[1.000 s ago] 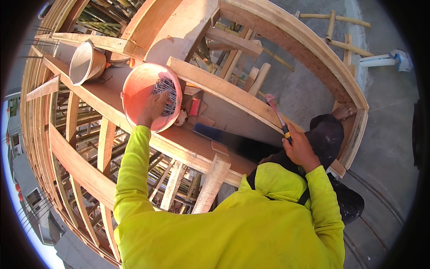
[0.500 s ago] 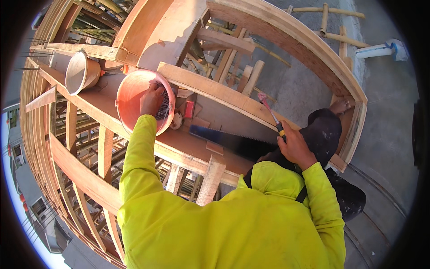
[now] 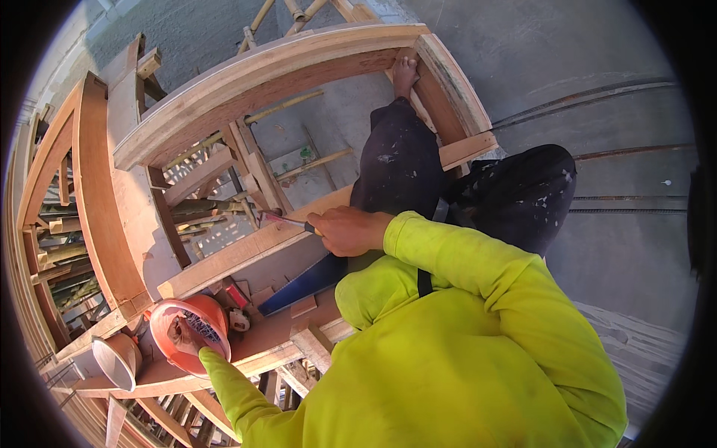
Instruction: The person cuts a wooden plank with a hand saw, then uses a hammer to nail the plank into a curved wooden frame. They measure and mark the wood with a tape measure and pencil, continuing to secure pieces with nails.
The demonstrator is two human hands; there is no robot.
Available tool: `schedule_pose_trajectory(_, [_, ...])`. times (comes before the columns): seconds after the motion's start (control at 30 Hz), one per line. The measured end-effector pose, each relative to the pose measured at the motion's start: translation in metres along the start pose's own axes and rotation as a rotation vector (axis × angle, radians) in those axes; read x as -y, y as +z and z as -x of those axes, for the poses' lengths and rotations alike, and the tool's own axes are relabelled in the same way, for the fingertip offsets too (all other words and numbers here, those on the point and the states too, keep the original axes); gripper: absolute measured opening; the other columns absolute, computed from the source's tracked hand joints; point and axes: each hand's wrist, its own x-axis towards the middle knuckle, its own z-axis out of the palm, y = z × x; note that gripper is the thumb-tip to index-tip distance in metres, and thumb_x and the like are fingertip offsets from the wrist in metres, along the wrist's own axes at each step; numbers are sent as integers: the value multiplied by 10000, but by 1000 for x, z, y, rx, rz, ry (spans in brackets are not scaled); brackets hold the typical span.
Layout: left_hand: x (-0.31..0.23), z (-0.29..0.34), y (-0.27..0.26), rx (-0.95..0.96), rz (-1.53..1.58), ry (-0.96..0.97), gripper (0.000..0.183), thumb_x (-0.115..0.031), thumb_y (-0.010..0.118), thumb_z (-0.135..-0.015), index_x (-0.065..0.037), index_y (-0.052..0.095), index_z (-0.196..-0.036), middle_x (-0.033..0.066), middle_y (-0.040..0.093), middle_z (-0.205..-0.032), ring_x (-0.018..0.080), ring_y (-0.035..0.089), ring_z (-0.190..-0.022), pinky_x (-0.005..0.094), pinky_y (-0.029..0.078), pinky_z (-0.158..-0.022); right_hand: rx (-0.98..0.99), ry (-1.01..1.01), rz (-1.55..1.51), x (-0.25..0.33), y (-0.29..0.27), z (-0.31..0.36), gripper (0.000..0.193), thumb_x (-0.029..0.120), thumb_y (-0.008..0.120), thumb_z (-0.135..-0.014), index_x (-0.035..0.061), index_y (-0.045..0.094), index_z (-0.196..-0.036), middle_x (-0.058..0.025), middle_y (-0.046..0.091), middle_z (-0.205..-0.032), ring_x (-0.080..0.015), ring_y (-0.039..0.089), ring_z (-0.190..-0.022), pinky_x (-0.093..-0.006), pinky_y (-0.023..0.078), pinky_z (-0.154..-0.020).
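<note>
My left hand [image 3: 184, 335] reaches down inside an orange bucket [image 3: 215, 310] at the lower left. Loose nails [image 3: 200, 327] lie in the bucket beside it. Shadow hides my fingers, so their closing cannot be made out. Wrapped round the dark handle of a hammer [image 3: 293, 222] is my right hand [image 3: 349, 230], held over a wooden beam. The hammer's thin shaft and reddish head point left, away from my body. A handsaw [image 3: 305, 285] with a blue-dark blade lies between my knee and the bucket.
A pale, dirty bucket [image 3: 118, 360] stands left of the orange one. Near the saw lie a small red box [image 3: 237, 294] and a whitish round item [image 3: 239, 320]. Curved wooden formwork [image 3: 284, 82] surrounds openings with bamboo poles [image 3: 284, 107] below. My bare foot [image 3: 405, 75] rests against its far corner.
The view has swung round, so the buckets now appear lower left. My right hand has tipped the hammer to point left. My left hand stays inside the orange bucket.
</note>
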Motion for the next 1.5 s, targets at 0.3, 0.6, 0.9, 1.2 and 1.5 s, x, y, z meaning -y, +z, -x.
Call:
schedule_pose_trajectory(0.3, [-222,71,97,-166,99,213,218,-163,605,-1005,19,690,-1089,99,713,-991,191,672,-906,314,561,-814,-513,-116,-612,-19,-41,54,533,106,635,-902,-90,473,-1370,-236,668,-887,-281,668,-735,-371,522,-674])
schedule_pose_trajectory(0.6, [-411,197,462,765,646,220,115,-21,641,-952,39,713,-1018,76,730,-937,116,665,-845,268,551,-801,-1113,158,-912,-174,-156,126,452,119,594,-988,12,471,-1409,-12,579,-783,-63,555,-586,-234,471,-519])
schedule_pose_trajectory(0.9, [-501,301,726,1123,405,444,189,-120,734,-865,30,760,-977,59,759,-840,112,697,-804,266,549,-761,-1094,488,-873,-349,-191,112,486,205,586,-988,33,451,-1421,-66,590,-709,-124,580,-533,-303,472,-492])
schedule_pose_trajectory(1.2, [-494,324,831,1136,271,676,211,-184,741,-866,-29,772,-1006,84,773,-865,126,713,-797,272,551,-771,-1116,506,-779,-371,-150,89,507,183,568,-999,60,406,-1463,-229,678,-903,-319,706,-771,-382,531,-715])
schedule_pose_trajectory(1.5, [-496,314,834,1242,240,890,192,-148,634,-859,12,705,-939,208,660,-763,307,646,-684,391,495,-670,-1114,508,-862,-371,-156,95,484,166,583,-996,-2,449,-1430,-216,671,-979,-266,697,-808,-365,529,-734])
